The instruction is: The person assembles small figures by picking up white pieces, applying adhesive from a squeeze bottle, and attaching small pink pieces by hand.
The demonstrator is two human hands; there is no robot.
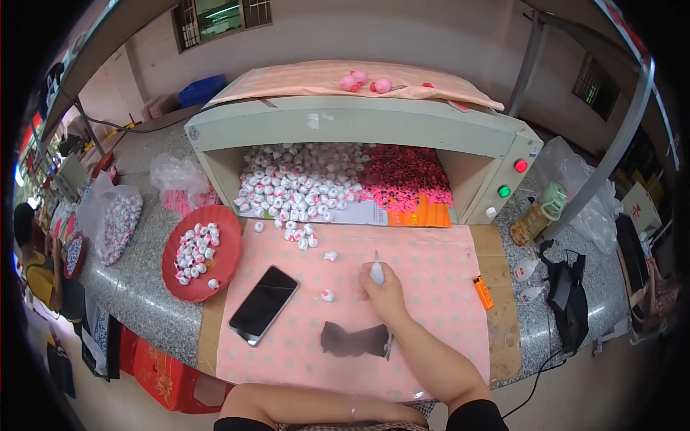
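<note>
Our right hand (384, 286) sits near the middle of the pink mat (431, 287), fingers curled around a small white squeeze bottle (376, 271) whose thin nozzle points up toward twelve o'clock. Our left hand is not in view; only the left forearm (309, 406) lies across the lower edge, so we cannot tell whether that hand is spread or closed. Just at nine o'clock from the right hand lies one small white-and-red piece (328, 295), with another (330, 256) a little farther at eleven o'clock, both loose on the mat. At six o'clock from the hand there is a dark patch (353, 339) on the mat, and at nine o'clock, farther out, a black phone (264, 304) lies flat. A red plate (224, 266) of finished-looking pieces stands at ten o'clock, and the open-fronted box (359, 122) heaped with white pieces and red ones fills twelve o'clock. We judge the risks to be these: a squeeze of the bottle with no piece under it could drip onto the mat or toward the phone, and the loose pieces, unheld, could roll or get nudged by the wrist.
</note>
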